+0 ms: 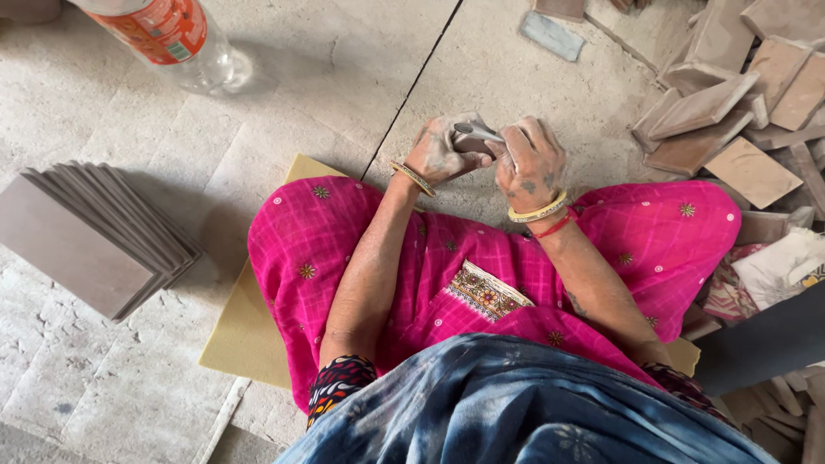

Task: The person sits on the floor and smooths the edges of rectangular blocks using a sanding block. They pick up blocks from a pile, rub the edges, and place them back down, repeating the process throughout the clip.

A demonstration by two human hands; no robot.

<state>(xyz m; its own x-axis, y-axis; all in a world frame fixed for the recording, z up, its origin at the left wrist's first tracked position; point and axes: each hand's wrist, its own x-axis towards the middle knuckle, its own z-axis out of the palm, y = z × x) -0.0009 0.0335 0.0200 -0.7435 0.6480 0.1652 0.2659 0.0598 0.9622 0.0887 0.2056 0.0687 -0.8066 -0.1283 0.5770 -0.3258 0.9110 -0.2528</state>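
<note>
I sit cross-legged on a yellow mat [245,335] in bright pink clothing. Both dusty hands meet above my knees. My left hand [440,151] grips a small brown clay piece [471,144], mostly hidden by the fingers. My right hand [533,163] holds a thin grey metal tool [478,131] whose end rests against the top of that piece. Bangles circle both wrists.
A neat fanned stack of brown tiles [90,236] lies at the left. A loose heap of similar clay tiles [730,112] fills the upper right. A plastic bottle [168,39] with an orange label lies at the top left. Crumpled cloth [778,271] sits at right.
</note>
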